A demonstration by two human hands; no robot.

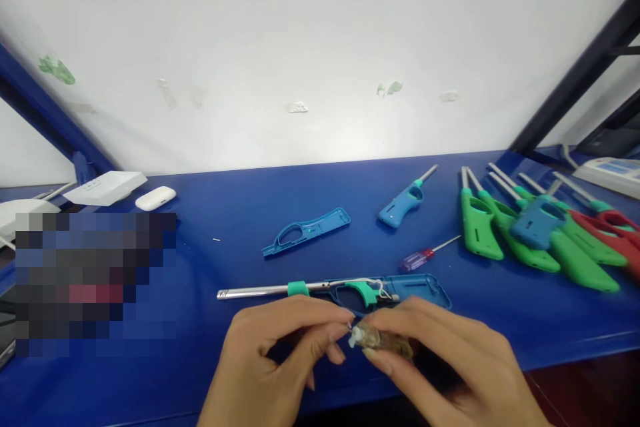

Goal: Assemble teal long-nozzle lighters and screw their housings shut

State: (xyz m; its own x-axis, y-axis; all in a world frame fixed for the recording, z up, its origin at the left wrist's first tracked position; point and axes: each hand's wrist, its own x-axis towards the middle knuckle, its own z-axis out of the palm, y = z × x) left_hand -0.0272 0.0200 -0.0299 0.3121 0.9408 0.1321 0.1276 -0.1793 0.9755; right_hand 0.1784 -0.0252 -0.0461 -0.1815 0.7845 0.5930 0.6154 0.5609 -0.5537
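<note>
My right hand grips a small translucent brownish fuel tank with a whitish valve end pointing left. Thumb and fingertips of my left hand are pinched together right by that valve; a tiny shiny bit shows between them, too small to name. Just beyond both hands lies an opened lighter half in blue plastic, with a metal tube, a green trigger and a white wire in it. Farther back rests the other blue shell half, inner side up.
A purple-handled screwdriver and a blue lighter lie right of centre. Several green, blue and red lighters are piled at the right. A white earbud case and white box sit back left. The wall closes off the back.
</note>
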